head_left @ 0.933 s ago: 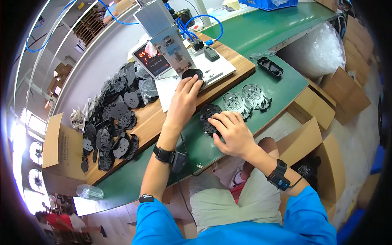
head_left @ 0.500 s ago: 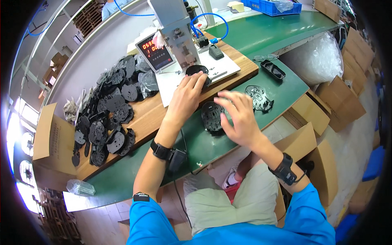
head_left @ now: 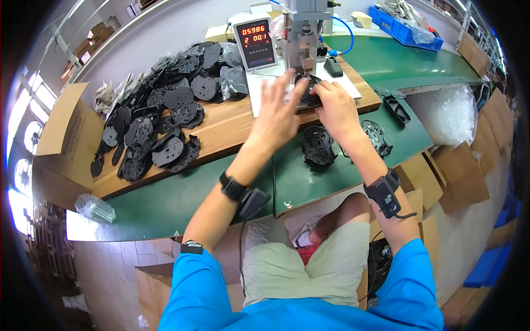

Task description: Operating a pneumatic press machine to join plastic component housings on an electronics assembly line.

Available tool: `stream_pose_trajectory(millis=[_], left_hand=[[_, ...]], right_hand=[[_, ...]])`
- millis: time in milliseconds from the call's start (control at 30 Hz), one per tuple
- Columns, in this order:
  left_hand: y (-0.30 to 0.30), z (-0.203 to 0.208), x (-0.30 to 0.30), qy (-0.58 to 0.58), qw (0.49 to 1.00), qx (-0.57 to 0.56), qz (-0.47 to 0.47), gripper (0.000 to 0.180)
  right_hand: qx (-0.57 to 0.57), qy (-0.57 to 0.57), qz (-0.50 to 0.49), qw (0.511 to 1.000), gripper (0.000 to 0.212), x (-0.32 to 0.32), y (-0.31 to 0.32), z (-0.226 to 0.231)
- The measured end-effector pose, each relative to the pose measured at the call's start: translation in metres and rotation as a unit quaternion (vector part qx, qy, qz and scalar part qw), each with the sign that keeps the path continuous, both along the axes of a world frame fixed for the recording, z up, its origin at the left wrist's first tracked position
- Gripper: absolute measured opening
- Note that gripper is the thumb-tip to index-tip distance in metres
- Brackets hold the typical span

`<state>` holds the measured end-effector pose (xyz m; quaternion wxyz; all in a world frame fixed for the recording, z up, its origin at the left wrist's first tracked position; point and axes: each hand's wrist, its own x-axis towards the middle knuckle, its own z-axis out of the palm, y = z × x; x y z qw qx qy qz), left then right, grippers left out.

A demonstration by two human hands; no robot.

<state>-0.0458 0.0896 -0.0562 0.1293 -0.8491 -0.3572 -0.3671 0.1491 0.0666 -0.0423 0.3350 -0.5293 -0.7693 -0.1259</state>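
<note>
A black plastic shell [head_left: 312, 98] sits under the head of a small bench press [head_left: 301, 47], on its white base. My right hand [head_left: 340, 110] pinches the near right edge of this shell with bent fingers. To its left, my left hand [head_left: 276, 113] is lifted, fingers spread and smeared by motion, and nothing shows in it. On the green table just below my hands lies a black moulded plate [head_left: 318, 148]. A second moulded plate [head_left: 376, 136] lies right of my right wrist, partly covered by the forearm.
Black plastic parts are heaped [head_left: 176, 102] on the wooden board, left of a counter with a red display [head_left: 255, 44]. A black oblong shell [head_left: 397, 110] lies at right. Cardboard boxes [head_left: 63, 143] stand either side; a blue crate [head_left: 406, 27] is at the back.
My right hand has moved from above the green table to the shell at the press. My left hand has let go of that shell and lifted off. The view has shifted.
</note>
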Motion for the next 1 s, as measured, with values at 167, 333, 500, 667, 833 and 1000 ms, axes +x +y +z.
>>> stream_pose_trajectory(millis=[167, 333, 500, 667, 833, 1000], left_hand=[[-0.034, 0.016, -0.125, 0.128, 0.936, -0.041, 0.327, 0.064], [-0.028, 0.026, -0.238, 0.178, 0.857, -0.143, 0.462, 0.051], [-0.023, 0.011, -0.294, 0.055, 0.911, -0.168, 0.374, 0.029], [-0.023, 0.018, -0.307, -0.049, 0.929, -0.188, 0.314, 0.018], [-0.024, 0.018, -0.31, 0.001, 0.929, -0.139, 0.344, 0.024], [-0.026, 0.029, -0.306, 0.017, 0.924, 0.016, 0.383, 0.018]], right_hand=[[0.0, -0.009, 0.006, 1.0, 0.032, 0.001, -0.003, 0.005], [0.003, -0.014, -0.01, 1.0, 0.03, 0.0, -0.001, 0.006], [-0.007, -0.018, 0.0, 1.0, 0.031, -0.001, -0.001, 0.003], [-0.021, 0.004, 0.016, 1.0, 0.032, 0.003, 0.001, 0.004], [-0.018, -0.011, 0.006, 1.0, 0.032, 0.003, 0.001, 0.005], [-0.012, -0.001, 0.007, 1.0, 0.031, 0.004, 0.002, 0.005]])
